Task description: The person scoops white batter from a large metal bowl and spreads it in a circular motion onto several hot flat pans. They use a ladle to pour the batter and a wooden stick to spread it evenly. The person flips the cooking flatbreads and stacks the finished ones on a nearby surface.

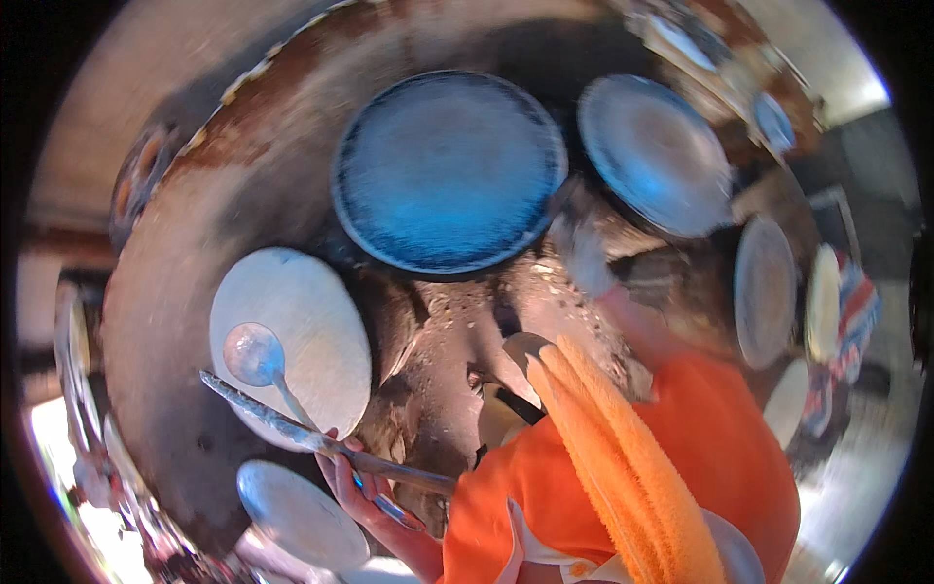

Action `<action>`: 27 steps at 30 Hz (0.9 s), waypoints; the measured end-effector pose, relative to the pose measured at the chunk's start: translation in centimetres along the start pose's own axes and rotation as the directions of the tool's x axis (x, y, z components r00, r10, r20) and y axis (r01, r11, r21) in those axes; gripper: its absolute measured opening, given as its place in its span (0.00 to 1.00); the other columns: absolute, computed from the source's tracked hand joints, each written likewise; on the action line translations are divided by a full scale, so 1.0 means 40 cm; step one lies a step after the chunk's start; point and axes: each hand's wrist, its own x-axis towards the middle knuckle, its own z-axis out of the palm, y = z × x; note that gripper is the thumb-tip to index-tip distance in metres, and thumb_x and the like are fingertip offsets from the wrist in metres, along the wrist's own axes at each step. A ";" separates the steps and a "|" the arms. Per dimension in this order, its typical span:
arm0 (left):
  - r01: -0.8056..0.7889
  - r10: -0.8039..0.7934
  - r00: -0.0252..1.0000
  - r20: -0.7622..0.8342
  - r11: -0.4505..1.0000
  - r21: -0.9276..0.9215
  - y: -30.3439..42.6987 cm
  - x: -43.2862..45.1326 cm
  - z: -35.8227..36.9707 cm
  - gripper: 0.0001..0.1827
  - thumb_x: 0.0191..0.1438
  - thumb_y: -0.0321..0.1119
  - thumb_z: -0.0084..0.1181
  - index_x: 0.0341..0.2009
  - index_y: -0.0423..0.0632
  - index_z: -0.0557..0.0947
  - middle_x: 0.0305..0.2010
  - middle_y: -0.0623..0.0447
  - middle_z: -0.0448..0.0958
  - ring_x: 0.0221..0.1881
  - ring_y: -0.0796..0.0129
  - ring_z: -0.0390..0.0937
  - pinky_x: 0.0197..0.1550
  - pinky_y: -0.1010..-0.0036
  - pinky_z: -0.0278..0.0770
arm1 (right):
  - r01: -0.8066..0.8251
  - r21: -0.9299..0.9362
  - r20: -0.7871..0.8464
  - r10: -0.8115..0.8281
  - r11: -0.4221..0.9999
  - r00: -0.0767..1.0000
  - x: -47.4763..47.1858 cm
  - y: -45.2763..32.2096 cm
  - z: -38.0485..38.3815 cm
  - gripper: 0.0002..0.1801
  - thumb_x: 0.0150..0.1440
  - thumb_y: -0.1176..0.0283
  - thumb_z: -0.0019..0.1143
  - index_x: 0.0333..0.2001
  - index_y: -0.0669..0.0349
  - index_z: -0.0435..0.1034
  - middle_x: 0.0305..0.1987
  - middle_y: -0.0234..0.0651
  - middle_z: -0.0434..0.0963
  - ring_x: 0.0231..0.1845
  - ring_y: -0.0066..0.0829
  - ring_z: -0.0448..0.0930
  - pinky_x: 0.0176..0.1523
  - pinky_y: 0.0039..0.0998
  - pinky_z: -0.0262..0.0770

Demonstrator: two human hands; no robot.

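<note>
In my left hand (354, 474) are a long-handled ladle (253, 355) and a long flat stick-like turner (284, 427), held together. Ladle bowl and turner tip hang over a pale round disc (314, 321); I cannot tell whether it is a flatbread or a bare plate. A large dark round griddle (449, 171) lies straight ahead. At its lower right edge my right hand (616, 303) is badly blurred by motion. A greyish thing (580, 248) at the end of that hand is too smeared to name, and the fingers cannot be made out.
Several more round plates surround me: a grey one (657, 153) at upper right, another (765, 292) farther right, one (303, 515) at lower left. A curved, worn brown counter (175, 292) carries them. An orange towel (613, 452) hangs over my orange shirt.
</note>
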 end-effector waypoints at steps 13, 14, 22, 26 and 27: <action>0.101 -0.157 0.954 0.257 0.971 0.218 -0.150 0.081 0.184 0.19 0.60 0.31 0.35 0.55 0.40 0.59 0.41 0.45 0.70 0.08 0.85 0.55 0.08 0.88 0.59 | 0.353 -0.128 0.165 -0.331 0.927 0.929 0.071 0.223 -0.235 0.20 0.54 0.63 0.38 0.51 0.56 0.63 0.59 0.33 0.63 0.59 0.29 0.62 0.62 0.31 0.53; 0.136 -0.191 0.961 0.198 0.956 0.260 -0.165 0.080 0.197 0.19 0.59 0.32 0.36 0.55 0.40 0.59 0.40 0.45 0.70 0.08 0.85 0.54 0.08 0.88 0.58 | 0.403 -0.089 0.115 -0.393 0.911 0.912 0.129 0.264 -0.147 0.21 0.53 0.62 0.41 0.50 0.58 0.64 0.56 0.35 0.65 0.57 0.34 0.64 0.59 0.34 0.58; 0.141 -0.106 0.987 -0.118 0.926 0.350 -0.278 0.005 0.429 0.20 0.58 0.32 0.38 0.54 0.41 0.61 0.34 0.50 0.70 0.07 0.84 0.51 0.07 0.88 0.55 | -0.064 -0.152 0.338 0.113 0.986 0.934 0.792 0.548 -0.080 0.17 0.48 0.62 0.42 0.32 0.60 0.76 0.37 0.44 0.77 0.41 0.37 0.78 0.45 0.36 0.73; 0.174 -0.191 0.981 0.017 0.922 0.346 -0.296 0.031 0.484 0.21 0.57 0.33 0.40 0.55 0.43 0.60 0.32 0.46 0.71 0.07 0.81 0.54 0.07 0.86 0.55 | -0.447 -0.187 0.012 0.457 0.875 0.889 0.490 0.922 -0.230 0.26 0.54 0.55 0.37 0.40 0.68 0.70 0.39 0.49 0.75 0.39 0.41 0.77 0.43 0.36 0.74; 0.169 -0.205 0.977 0.063 0.916 0.364 -0.301 0.039 0.492 0.21 0.57 0.33 0.40 0.55 0.43 0.60 0.32 0.47 0.71 0.07 0.81 0.54 0.07 0.85 0.55 | -0.530 -0.181 -0.155 0.508 0.828 0.847 0.329 0.867 -0.273 0.27 0.54 0.54 0.37 0.42 0.69 0.67 0.37 0.50 0.74 0.37 0.44 0.77 0.42 0.36 0.74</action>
